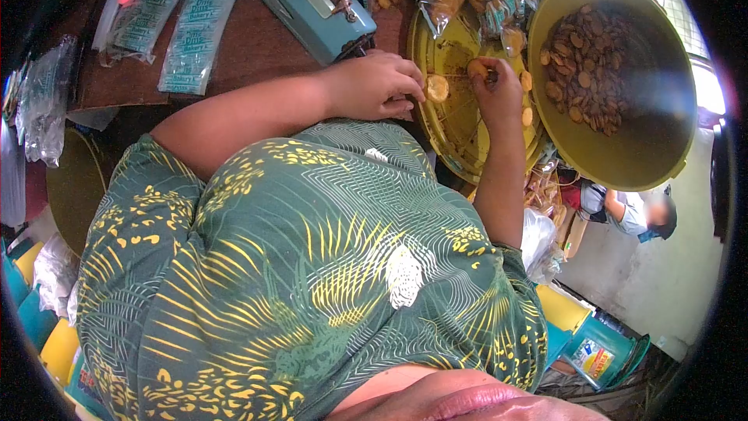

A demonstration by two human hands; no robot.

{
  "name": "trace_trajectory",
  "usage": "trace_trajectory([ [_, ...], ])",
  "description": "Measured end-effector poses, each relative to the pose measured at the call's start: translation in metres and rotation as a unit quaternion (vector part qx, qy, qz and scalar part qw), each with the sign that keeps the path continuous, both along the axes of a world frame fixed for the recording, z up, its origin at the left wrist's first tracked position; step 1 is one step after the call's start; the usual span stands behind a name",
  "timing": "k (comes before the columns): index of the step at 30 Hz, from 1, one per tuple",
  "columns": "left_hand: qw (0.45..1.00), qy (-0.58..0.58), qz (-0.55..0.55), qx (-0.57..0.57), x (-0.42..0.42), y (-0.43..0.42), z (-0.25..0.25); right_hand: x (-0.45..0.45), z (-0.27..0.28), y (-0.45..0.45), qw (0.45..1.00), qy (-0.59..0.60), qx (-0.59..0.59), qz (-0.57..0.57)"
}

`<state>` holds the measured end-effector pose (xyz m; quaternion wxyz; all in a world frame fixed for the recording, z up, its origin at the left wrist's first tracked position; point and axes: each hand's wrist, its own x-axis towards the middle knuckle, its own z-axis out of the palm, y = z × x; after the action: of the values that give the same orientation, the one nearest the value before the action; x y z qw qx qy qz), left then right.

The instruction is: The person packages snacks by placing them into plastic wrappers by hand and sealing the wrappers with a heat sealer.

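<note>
My right hand (pixel 499 92) is over a round yellow lid (pixel 460 136), with thumb and fingertips pinched on a small round biscuit (pixel 477 69). My left hand (pixel 380 86) is at the lid's left edge, its fingers loosely bent and apart, with nothing seen in it. Just beside its fingertips, a pale biscuit (pixel 437 88) lies on the lid. A few more biscuits lie along the lid's right side, close to my right hand. To the right stands a large yellow tub (pixel 662 121) with many brown biscuits (pixel 588 62) inside.
Filled plastic packs (pixel 446 4) are heaped behind the lid. A blue-grey bag sealer (pixel 312 12) sits on the brown table (pixel 257 39), left of the packs. Printed empty bags (pixel 201 31) lie farther left. Another person (pixel 635 210) is in the background at right, near a teal bucket (pixel 600 355).
</note>
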<state>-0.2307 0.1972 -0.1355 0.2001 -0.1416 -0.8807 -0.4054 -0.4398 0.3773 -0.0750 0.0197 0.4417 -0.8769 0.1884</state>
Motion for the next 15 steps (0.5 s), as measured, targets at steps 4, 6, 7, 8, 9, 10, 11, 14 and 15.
trace_trajectory([
  [4, 1.0, 0.005, -0.002, -0.006, -0.001, 0.0, 0.001, 0.006, 0.01, -0.003, 1.0, -0.005, 0.014, 0.015],
  [6, 1.0, 0.008, 0.0, -0.009, 0.0, 0.0, 0.001, 0.01, 0.014, -0.004, 1.0, -0.013, 0.023, 0.016],
  [7, 1.0, 0.009, 0.0, -0.008, 0.0, 0.0, 0.0, 0.011, 0.016, -0.004, 0.999, -0.017, 0.026, 0.014],
  [8, 1.0, 0.009, -0.001, -0.008, -0.001, 0.0, -0.001, 0.011, 0.017, -0.004, 0.999, -0.02, 0.03, 0.011],
  [9, 1.0, 0.01, -0.003, -0.008, -0.001, 0.0, -0.001, 0.01, 0.016, -0.003, 0.999, -0.024, 0.033, 0.009],
  [10, 1.0, 0.008, -0.002, -0.009, -0.001, 0.0, -0.001, 0.008, 0.015, -0.002, 0.999, -0.027, 0.036, 0.008],
  [11, 1.0, 0.005, 0.0, -0.011, 0.0, 0.0, 0.0, 0.007, 0.015, -0.001, 0.999, -0.031, 0.039, 0.007],
  [14, 1.0, 0.0, 0.0, -0.008, 0.0, 0.0, -0.001, 0.009, 0.021, -0.004, 0.998, -0.031, 0.048, 0.02],
  [15, 1.0, -0.001, -0.001, -0.006, 0.0, 0.0, -0.002, 0.01, 0.022, -0.003, 0.998, -0.019, 0.064, 0.021],
])
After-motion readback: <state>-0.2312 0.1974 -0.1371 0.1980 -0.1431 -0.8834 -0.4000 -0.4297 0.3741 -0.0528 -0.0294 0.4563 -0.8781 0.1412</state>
